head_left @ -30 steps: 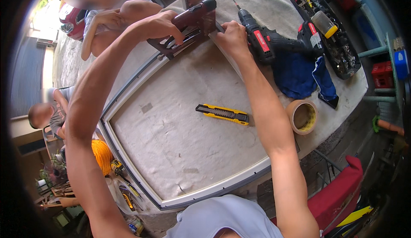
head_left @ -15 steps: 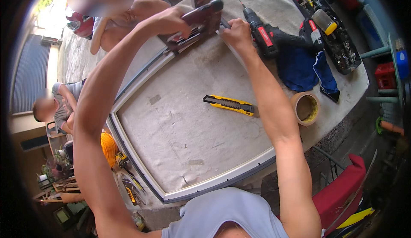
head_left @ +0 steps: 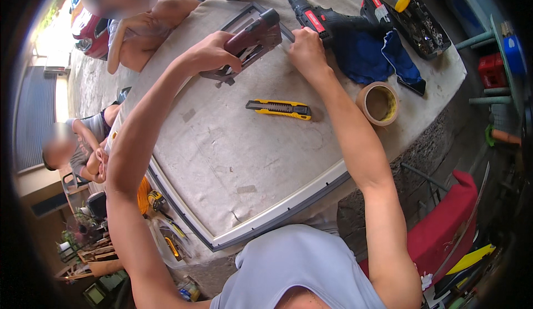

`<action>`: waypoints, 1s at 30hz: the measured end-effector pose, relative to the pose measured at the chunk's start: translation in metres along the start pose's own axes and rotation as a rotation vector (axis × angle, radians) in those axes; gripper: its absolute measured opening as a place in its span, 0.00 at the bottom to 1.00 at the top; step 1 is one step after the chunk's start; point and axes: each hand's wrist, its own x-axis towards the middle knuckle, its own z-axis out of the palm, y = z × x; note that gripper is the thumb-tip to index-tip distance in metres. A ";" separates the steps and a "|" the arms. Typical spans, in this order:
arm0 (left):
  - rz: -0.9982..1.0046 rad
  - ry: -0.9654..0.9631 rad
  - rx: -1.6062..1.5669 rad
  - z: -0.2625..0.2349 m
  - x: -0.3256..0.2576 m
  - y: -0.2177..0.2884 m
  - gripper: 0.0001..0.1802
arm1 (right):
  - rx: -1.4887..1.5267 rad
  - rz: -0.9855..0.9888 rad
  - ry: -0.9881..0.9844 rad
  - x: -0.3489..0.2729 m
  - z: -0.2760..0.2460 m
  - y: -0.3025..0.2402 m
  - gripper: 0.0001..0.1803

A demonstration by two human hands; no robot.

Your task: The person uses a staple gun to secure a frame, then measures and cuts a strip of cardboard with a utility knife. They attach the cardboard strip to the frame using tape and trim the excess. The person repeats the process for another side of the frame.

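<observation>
The left hand (head_left: 214, 52) wraps its grip round the tool (head_left: 254, 38); the right hand (head_left: 307, 51) curls tight on a bar (head_left: 287, 33), probably for steadiness. The knife (head_left: 278, 109) lies handy.

Upper centre, a red label (head_left: 315, 21) with small pale lettering marks the black drill (head_left: 329, 20); upper right, a red-and-white label (head_left: 380, 9) stands on its battery (head_left: 368, 8)

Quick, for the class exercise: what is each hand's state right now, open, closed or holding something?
Left hand: closed, holding a dark red tool.
Right hand: closed around a dark grey bar.
</observation>
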 end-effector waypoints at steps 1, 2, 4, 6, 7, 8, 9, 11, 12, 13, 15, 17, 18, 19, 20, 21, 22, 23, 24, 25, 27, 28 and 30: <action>-0.011 0.000 0.007 0.004 0.003 0.003 0.29 | -0.006 0.015 -0.007 0.000 -0.001 0.000 0.10; -0.022 0.001 0.015 0.007 0.006 0.006 0.29 | -0.012 0.030 -0.015 0.001 -0.002 -0.001 0.09; -0.034 -0.001 0.023 0.011 0.010 0.007 0.30 | -0.021 0.059 -0.033 0.002 -0.006 -0.003 0.08; -0.037 -0.007 0.025 0.011 0.013 0.006 0.29 | -0.027 0.089 -0.056 -0.001 -0.012 -0.005 0.08; -0.036 0.002 0.023 0.013 0.012 0.006 0.29 | 0.002 0.091 -0.055 -0.006 -0.016 -0.007 0.07; -0.035 0.010 0.020 0.013 0.010 0.008 0.28 | 0.032 0.094 -0.055 -0.012 -0.021 -0.007 0.07; -0.035 0.017 0.018 0.014 0.007 0.012 0.27 | 0.061 0.097 -0.054 -0.017 -0.024 -0.006 0.07; -0.052 0.020 0.033 0.016 0.003 0.020 0.26 | 0.012 0.083 -0.042 -0.028 -0.029 0.002 0.07; -0.044 0.014 0.048 0.015 0.004 0.021 0.26 | -0.013 0.075 -0.036 -0.031 -0.031 0.004 0.07; -0.034 0.007 0.067 0.016 0.005 0.020 0.26 | -0.018 0.095 -0.053 -0.029 -0.033 0.004 0.07; -0.021 0.030 0.034 0.021 0.007 0.020 0.24 | -0.029 0.133 -0.087 -0.022 -0.036 0.001 0.08; -0.074 0.068 0.034 0.023 0.002 0.031 0.23 | -0.051 0.116 -0.099 -0.021 -0.036 0.002 0.09; -0.057 0.083 0.054 0.023 0.002 0.031 0.23 | -0.062 0.107 -0.105 -0.021 -0.036 0.002 0.09; -0.036 0.099 0.069 0.026 0.004 0.030 0.22 | -0.068 0.106 -0.101 -0.021 -0.036 0.003 0.09; -0.015 0.115 0.083 0.027 0.006 0.029 0.21 | -0.074 0.105 -0.097 -0.020 -0.034 0.003 0.09; -0.046 0.088 0.133 0.026 0.007 0.032 0.21 | -0.079 0.103 -0.093 -0.020 -0.033 0.003 0.09; -0.079 0.060 0.188 0.021 0.008 0.036 0.21 | -0.095 0.108 -0.098 -0.020 -0.033 0.003 0.10; -0.111 0.033 0.243 0.018 0.010 0.036 0.20 | -0.110 0.112 -0.103 -0.020 -0.033 0.003 0.10; -0.053 0.075 0.242 0.021 0.013 0.028 0.19 | -0.126 0.117 -0.109 -0.021 -0.033 0.004 0.11; -0.065 0.098 0.250 0.022 0.013 0.029 0.18 | -0.124 0.107 -0.094 -0.022 -0.032 0.004 0.11; -0.088 0.144 0.266 0.026 0.012 0.034 0.18 | -0.120 0.087 -0.064 -0.021 -0.030 0.005 0.10; -0.093 0.117 0.281 0.022 0.011 0.035 0.19 | -0.128 0.099 -0.074 -0.020 -0.030 0.003 0.10; -0.060 0.113 0.224 0.023 0.012 0.023 0.19 | -0.143 0.125 -0.091 -0.022 -0.031 -0.001 0.11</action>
